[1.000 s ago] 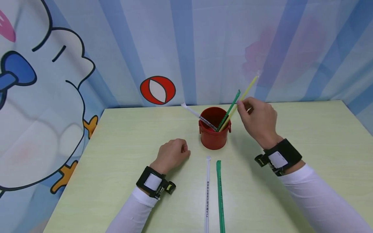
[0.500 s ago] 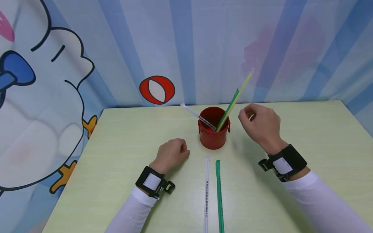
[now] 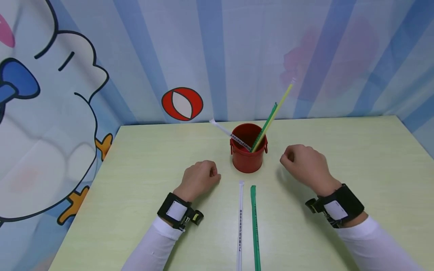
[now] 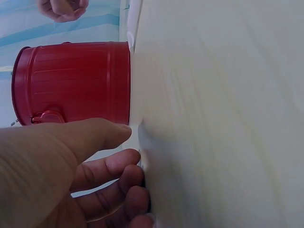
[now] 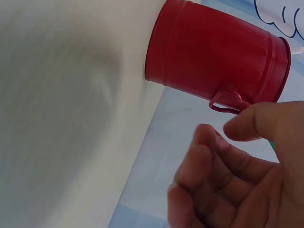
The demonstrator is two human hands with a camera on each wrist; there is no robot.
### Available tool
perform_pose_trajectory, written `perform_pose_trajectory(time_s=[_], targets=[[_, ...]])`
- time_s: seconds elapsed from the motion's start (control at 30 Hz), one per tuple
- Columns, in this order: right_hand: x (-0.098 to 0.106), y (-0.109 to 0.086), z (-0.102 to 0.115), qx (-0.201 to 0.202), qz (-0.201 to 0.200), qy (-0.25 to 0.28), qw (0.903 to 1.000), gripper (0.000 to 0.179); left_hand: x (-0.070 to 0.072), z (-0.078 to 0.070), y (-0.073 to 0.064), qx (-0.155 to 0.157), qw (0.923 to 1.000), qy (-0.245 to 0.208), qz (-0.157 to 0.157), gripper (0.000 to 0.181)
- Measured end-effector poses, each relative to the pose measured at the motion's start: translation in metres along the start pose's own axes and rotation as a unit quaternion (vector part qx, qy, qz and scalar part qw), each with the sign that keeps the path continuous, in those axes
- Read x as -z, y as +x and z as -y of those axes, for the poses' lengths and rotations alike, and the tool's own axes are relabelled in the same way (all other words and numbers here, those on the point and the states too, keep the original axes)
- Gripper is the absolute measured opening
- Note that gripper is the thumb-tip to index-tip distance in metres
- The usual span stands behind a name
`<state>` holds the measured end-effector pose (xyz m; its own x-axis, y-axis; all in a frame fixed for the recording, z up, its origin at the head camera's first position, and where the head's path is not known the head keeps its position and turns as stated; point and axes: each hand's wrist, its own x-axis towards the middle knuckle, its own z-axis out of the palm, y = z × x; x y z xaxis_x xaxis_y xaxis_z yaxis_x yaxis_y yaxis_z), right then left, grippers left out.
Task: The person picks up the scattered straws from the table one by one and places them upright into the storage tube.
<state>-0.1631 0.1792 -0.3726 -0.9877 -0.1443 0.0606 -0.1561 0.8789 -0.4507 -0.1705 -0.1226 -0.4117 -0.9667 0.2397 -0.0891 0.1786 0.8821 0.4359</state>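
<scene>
A small red bucket [image 3: 247, 162] stands upright on the table, holding a white wrapped straw [image 3: 223, 130] that leans left. A green wrapped straw [image 3: 273, 110] and a yellow straw [image 3: 288, 90] in a clear wrapper lean right out of it. In front lie another white wrapped straw [image 3: 240, 222] and another green wrapped straw [image 3: 255, 226], side by side. My left hand [image 3: 200, 178] rests on the table left of the bucket, fingers loosely curled around nothing. Above the table to the bucket's right is my right hand [image 3: 306, 165], its fingers loosely bent, nothing between thumb and fingertips in the right wrist view.
The pale wooden table [image 3: 156, 150] ends at a striped blue cloth backdrop [image 3: 244, 56] behind the bucket. Small handles [image 5: 228, 102] stick out from the bucket's sides. Each wrist wears a black strap with a small camera.
My right hand has let go of the yellow straw, which now leans in the bucket closer to the green one. That hand has drawn back and down. The left hand stays put.
</scene>
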Motion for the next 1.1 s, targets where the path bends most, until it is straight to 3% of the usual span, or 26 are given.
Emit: perform_pose_trajectory(time_s=[0.47, 1.1], targets=[[-0.013, -0.011, -0.01, -0.01, 0.09, -0.01, 0.9959, 0.018, 0.0, 0.0, -0.001, 0.001, 1.0, 0.002, 0.001, 0.018], [-0.019, -0.012, -0.011, 0.002, 0.116, -0.023, 0.993, 0.019, 0.001, -0.002, -0.004, -0.006, 0.9999, 0.01, 0.001, 0.02]])
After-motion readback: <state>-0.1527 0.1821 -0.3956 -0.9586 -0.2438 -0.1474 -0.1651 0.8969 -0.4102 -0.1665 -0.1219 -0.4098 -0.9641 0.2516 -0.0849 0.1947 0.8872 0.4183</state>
